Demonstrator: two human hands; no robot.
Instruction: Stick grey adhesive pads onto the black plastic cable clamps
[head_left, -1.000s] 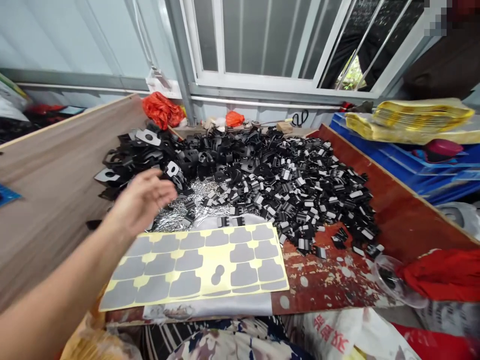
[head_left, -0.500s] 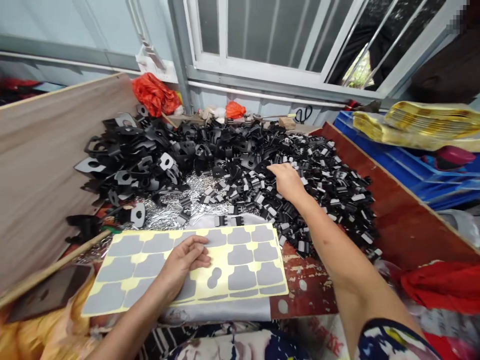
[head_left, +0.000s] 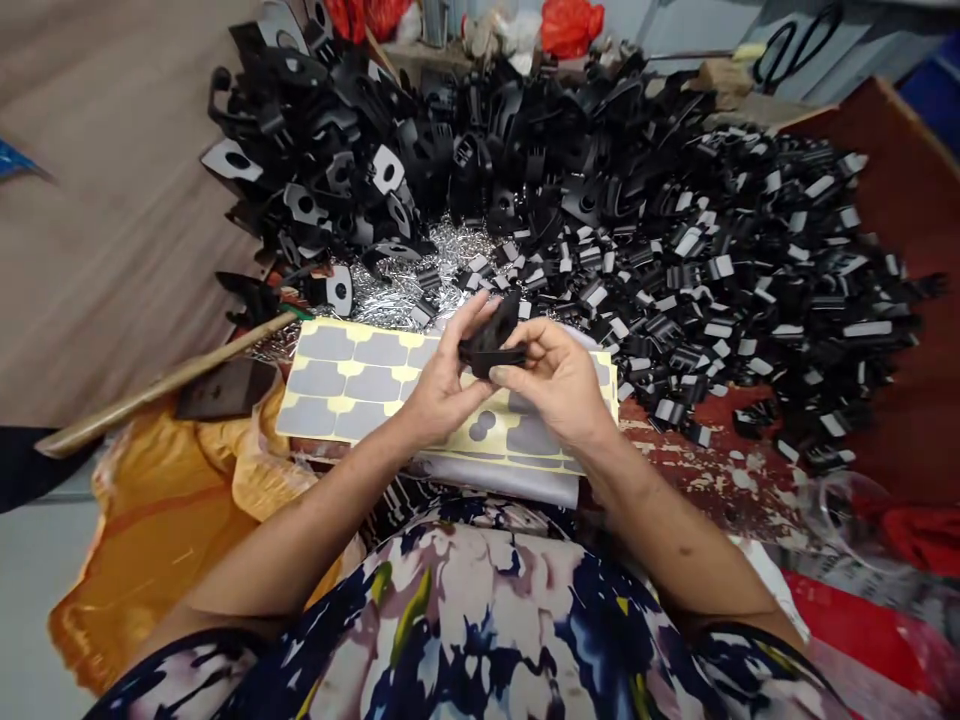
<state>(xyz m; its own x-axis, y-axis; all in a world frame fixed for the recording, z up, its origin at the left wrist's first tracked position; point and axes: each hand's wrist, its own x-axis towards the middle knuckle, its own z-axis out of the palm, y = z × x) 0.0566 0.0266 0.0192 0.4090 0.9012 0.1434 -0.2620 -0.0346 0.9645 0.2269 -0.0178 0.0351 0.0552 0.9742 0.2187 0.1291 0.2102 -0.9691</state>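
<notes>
Where left hand (head_left: pixel 439 388) meets right hand (head_left: pixel 559 385), fingers (head_left: pixel 463 328) pinch black clip (head_left: pixel 493 337).

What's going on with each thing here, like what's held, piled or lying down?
black part, held up between both hands.
left hand, gripping the black part.
right hand, gripping the black part.
sticker sheet, lying flat under the hands.
black clips, loose in a heap.
wooden handle, lying down.

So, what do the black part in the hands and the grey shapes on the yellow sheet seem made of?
Black part: probably moulded plastic, matte, by its dull sheen and rounded edges.
Grey shapes: thin foam or rubber stickers, perhaps; flat, dull, die-cut.
Yellow sheet: likely paper backing, faintly glossy.
</notes>
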